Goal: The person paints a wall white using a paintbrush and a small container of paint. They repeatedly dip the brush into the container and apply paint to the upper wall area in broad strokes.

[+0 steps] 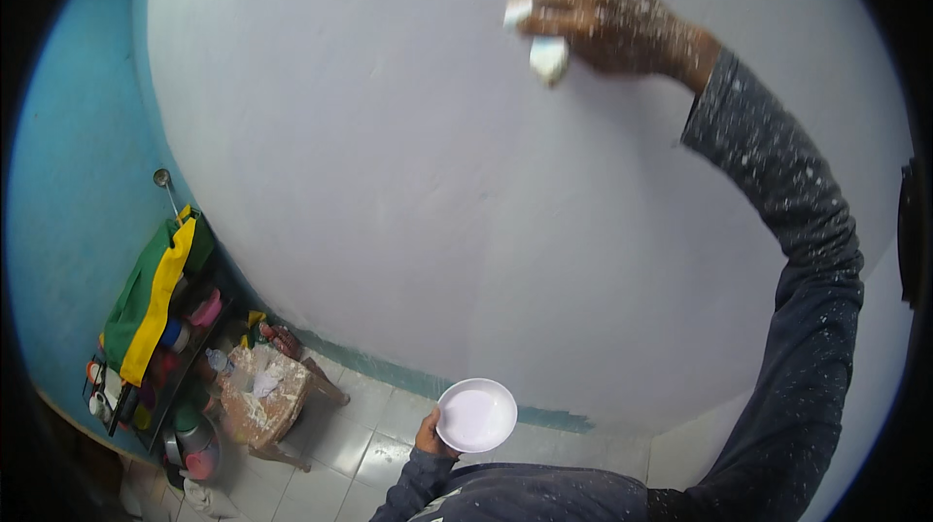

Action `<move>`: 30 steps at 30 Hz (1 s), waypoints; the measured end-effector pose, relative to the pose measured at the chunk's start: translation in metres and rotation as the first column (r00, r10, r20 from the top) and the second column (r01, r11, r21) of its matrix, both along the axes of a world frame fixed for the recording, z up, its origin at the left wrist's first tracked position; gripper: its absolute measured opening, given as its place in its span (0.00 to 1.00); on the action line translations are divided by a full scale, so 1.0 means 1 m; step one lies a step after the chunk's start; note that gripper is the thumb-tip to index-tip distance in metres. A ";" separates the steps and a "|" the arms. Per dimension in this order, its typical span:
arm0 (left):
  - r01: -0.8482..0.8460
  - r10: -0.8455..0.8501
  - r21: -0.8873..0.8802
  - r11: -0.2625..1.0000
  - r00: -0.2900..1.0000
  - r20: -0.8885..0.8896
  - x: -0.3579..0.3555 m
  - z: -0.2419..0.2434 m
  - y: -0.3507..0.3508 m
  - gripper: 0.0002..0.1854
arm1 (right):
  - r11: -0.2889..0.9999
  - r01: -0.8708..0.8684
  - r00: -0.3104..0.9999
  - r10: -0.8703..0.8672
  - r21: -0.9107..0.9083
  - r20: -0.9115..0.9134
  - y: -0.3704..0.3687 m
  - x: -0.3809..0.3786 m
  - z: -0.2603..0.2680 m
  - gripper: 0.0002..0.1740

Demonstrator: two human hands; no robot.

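High on a pale lilac wall (379, 179), my right hand (598, 19) is closed around a white object (548, 59) whose ends stick out between and below the fingers; blur hides its kind. White paint-like spatter covers that hand and the dark sleeve. Down near my body, my left hand (431, 436) grips the rim of a shallow white bowl (477, 416) from the left. The bowl holds a smooth, pale lilac liquid, probably paint.
A spattered stool (255, 405) carries a plastic bottle (219, 361) and a cloth (265, 383). Left of it, a dish rack (164, 376) is partly under a green and yellow cover (149, 281). A ladle (163, 179) hangs on the blue wall (80, 157). Tiles (372, 449) form the floor.
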State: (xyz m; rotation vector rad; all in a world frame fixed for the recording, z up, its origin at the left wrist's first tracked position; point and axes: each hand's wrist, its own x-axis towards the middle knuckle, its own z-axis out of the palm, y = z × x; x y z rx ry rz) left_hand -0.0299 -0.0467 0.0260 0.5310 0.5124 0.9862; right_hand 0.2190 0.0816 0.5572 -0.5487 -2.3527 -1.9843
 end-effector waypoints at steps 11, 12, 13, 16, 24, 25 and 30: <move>0.025 -0.018 -0.046 0.999 0.988 0.155 0.022 0.016 0.003 0.26 | 0.962 -0.273 0.717 0.196 -0.011 -0.669 -0.014 0.034 0.158 0.13; 0.051 -0.034 -0.075 0.996 0.976 0.217 0.023 0.014 0.002 0.27 | 0.989 -0.143 0.696 0.129 0.040 -0.706 -0.016 0.036 0.159 0.12; 0.036 -0.037 0.018 0.999 0.998 0.049 0.023 0.011 0.001 0.28 | 0.985 -0.170 0.798 0.154 0.027 -0.582 -0.018 0.037 0.150 0.11; 0.052 -0.030 0.148 0.988 0.988 -0.148 0.029 0.002 0.002 0.30 | 0.993 -0.109 0.992 0.112 0.051 -0.059 -0.013 0.044 0.105 0.10; 0.057 -0.057 0.007 0.998 0.998 -0.009 0.038 0.010 -0.004 0.29 | 0.846 -0.097 0.765 -0.274 -0.524 -0.583 -0.018 0.051 0.082 0.11; 0.049 -0.049 0.001 0.999 0.999 -0.013 0.037 0.014 -0.005 0.30 | 0.811 -0.077 0.723 -0.356 -0.581 -0.592 -0.023 0.047 0.113 0.13; 0.011 -0.003 0.102 0.995 0.997 -0.083 0.037 0.020 -0.009 0.29 | 0.995 -0.097 0.659 0.082 0.024 -0.748 -0.022 0.051 0.193 0.15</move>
